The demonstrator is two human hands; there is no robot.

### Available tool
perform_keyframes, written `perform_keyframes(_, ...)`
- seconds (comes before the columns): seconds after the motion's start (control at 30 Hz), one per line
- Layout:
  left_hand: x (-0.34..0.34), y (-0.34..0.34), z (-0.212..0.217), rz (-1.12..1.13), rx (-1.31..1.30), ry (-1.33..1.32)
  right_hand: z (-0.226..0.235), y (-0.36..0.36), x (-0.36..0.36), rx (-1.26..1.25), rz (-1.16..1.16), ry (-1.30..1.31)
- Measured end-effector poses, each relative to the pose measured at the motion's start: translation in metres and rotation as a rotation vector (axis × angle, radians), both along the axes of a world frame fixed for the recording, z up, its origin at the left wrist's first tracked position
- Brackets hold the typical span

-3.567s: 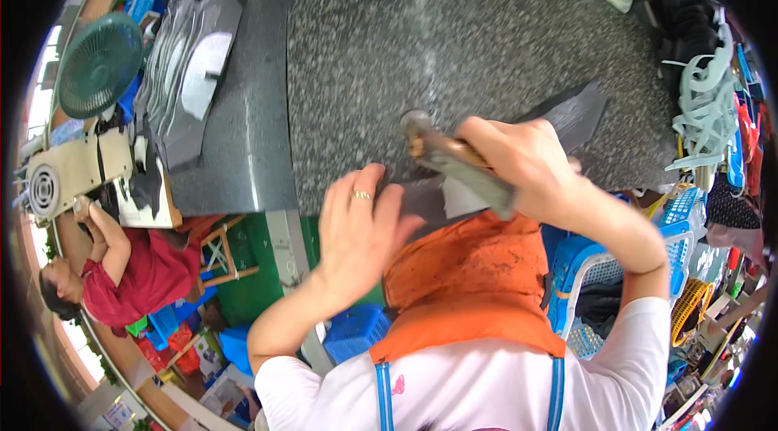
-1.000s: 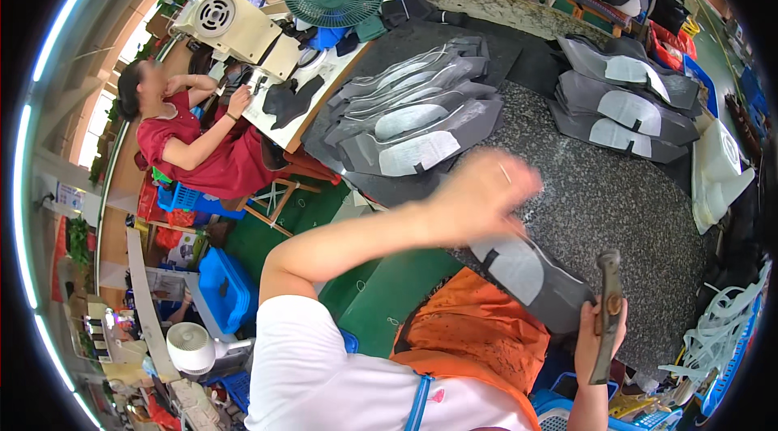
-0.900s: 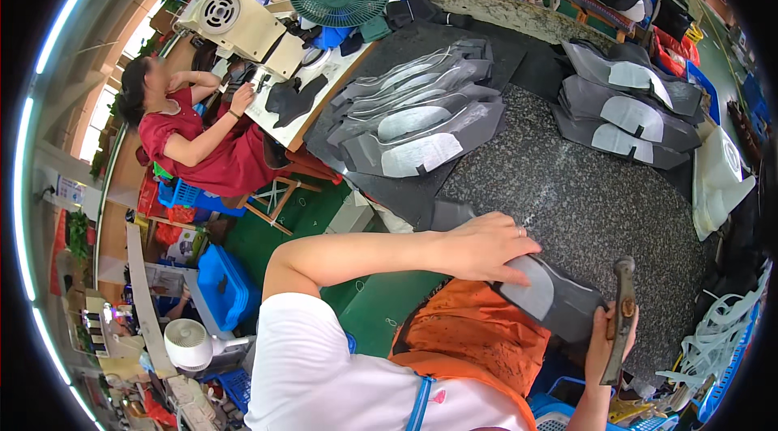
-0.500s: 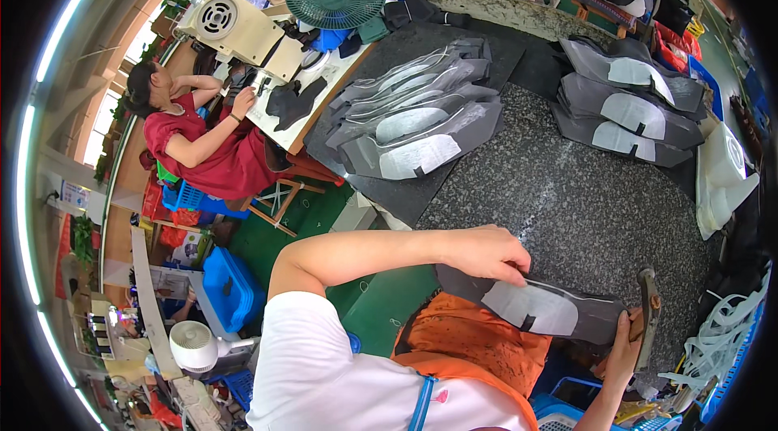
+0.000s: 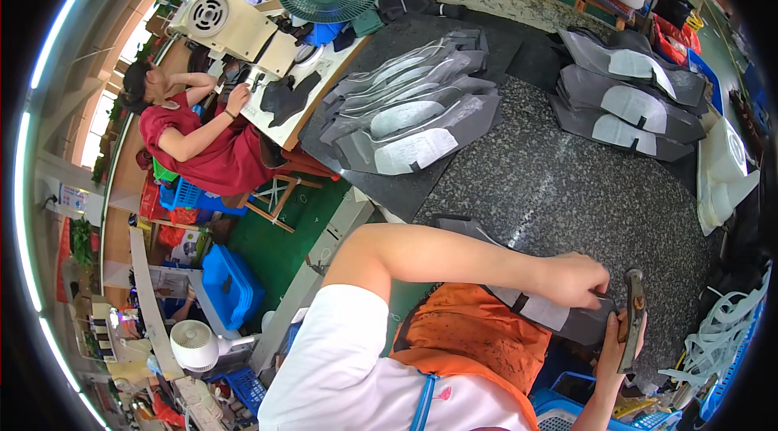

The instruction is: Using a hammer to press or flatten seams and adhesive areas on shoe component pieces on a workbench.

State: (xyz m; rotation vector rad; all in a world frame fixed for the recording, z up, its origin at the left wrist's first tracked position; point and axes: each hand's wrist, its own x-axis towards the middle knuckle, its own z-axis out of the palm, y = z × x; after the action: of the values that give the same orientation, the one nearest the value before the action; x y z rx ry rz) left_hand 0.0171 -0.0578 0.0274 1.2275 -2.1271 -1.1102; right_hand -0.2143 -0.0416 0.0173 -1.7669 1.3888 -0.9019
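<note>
A dark grey fabric panel (image 5: 580, 326) with a pale grey patch (image 5: 541, 311) lies along the near edge of the stone-topped table, partly hidden under my left forearm. My left hand (image 5: 574, 279) is closed, its fingers bent down at the panel's upper edge near the right end. At that end my right hand (image 5: 613, 350) grips a hammer (image 5: 636, 301) with a worn metal head, its thumb against the panel's end. The hammer's handle is mostly hidden by the hand.
Similar panels lie in a fanned stack (image 5: 415, 152) at the far left and another pile (image 5: 628, 133) at the far right. A white plastic holder (image 5: 724, 164) stands at the right edge. Beyond the left side, a person in red (image 5: 203, 143) sits at a sewing machine (image 5: 231, 22).
My left hand has slid right along the panel, its forearm now covering the panel's left part. My right hand and the hammer have shifted slightly left.
</note>
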Motion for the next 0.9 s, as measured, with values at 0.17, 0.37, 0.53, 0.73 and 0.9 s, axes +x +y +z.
perform_keyframes(0.17, -0.007, -0.009, -0.004, 0.127, -0.099, -0.207, 0.065, -0.010, -0.008, -0.229, 0.292, 0.328)
perform_keyframes(0.37, -0.003, -0.015, -0.015, 0.101, -0.319, -0.197, 0.074, -0.041, -0.010, 0.056, 0.475, 0.518)
perform_keyframes(0.53, 0.000, -0.024, -0.011, 0.044, -0.109, -0.102, 0.060, -0.046, -0.020, 0.086, 0.474, 0.538)
perform_keyframes(0.73, -0.001, -0.018, -0.015, 0.051, -0.116, -0.064, 0.056, -0.042, -0.023, 0.085, 0.469, 0.516)
perform_keyframes(0.9, -0.009, -0.004, -0.012, -0.099, -0.703, -0.380, 0.060, -0.052, -0.015, 0.050, 0.506, 0.529)
